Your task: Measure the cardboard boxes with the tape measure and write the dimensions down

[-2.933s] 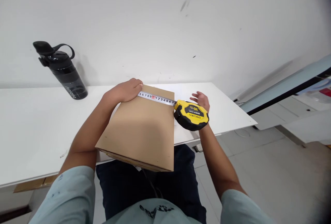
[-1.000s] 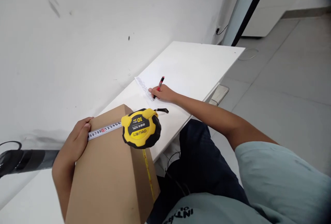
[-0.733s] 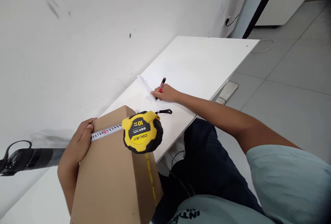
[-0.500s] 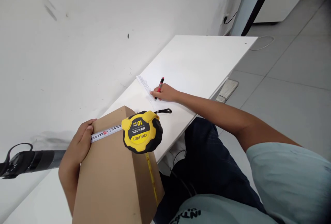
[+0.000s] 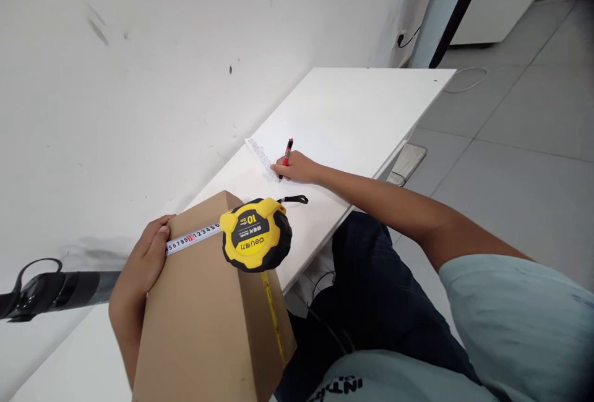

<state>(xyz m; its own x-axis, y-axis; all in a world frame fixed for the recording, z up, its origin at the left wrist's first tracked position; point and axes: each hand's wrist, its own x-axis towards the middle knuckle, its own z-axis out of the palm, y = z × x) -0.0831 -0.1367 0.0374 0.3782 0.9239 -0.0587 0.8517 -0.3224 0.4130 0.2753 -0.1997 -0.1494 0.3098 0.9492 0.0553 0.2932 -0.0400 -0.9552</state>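
My left hand (image 5: 147,256) is wrapped over the far-left edge of a brown cardboard box (image 5: 199,315), its thumb pressing the white tape blade (image 5: 192,238) against the box. The blade runs across the top to a yellow and black tape measure (image 5: 253,235) resting at the box's right edge, its black wrist strap hanging over the table. A yellow stretch of blade also shows down the box's right side. My right hand (image 5: 297,168) grips a red and black pen (image 5: 287,156), tip down on a sheet of paper (image 5: 260,153) covered in small handwriting.
The white table (image 5: 366,105) runs along a scuffed white wall (image 5: 162,68). At the left a black taped pole (image 5: 60,294) reaches in beside my left hand. My legs (image 5: 385,284) are below the table's near edge, with tiled floor (image 5: 520,192) to the right.
The view has shifted slightly. Both hands, the box and the tape measure keep nearly the same places, and the pen stays at the paper.
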